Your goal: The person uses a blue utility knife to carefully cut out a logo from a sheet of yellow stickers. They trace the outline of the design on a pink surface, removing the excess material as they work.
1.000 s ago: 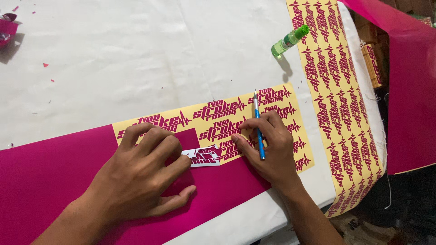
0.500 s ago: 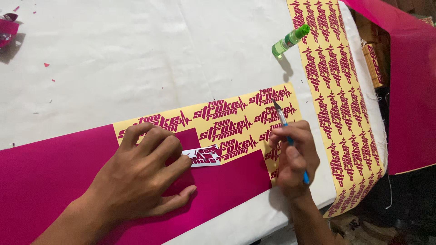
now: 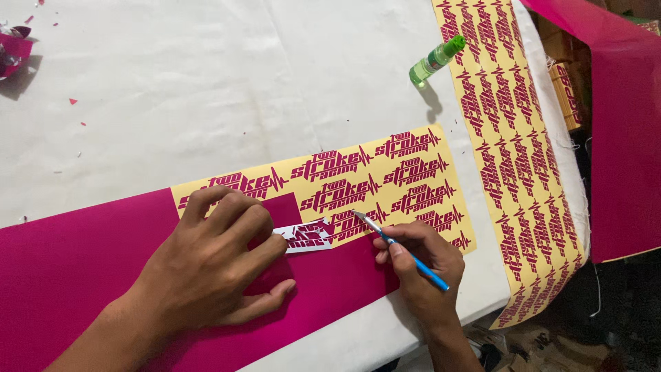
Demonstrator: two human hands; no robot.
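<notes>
Left hand (image 3: 206, 269) lies lower centre, fingers spread flat on the magenta vinyl sheet (image 3: 69, 269), fingertips pinning a small white sticker piece (image 3: 306, 236). Right hand (image 3: 420, 265) grips a blue craft knife (image 3: 399, 249) pen-style, tip at the yellow sticker sheet (image 3: 358, 182).

Camera: I have one, worn on the head.
Facing: I look down at the white table (image 3: 206, 83).
Nearness: close, just above both hands.

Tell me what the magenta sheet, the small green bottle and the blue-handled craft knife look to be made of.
Magenta sheet: likely adhesive vinyl, smooth with a matte look; cut pieces lie on yellow backing paper.
Green bottle: translucent plastic or glass, hard to tell; light passes through it.
Craft knife in the right hand: blue handle, material unclear; pale grey tip, probably metal.
</notes>
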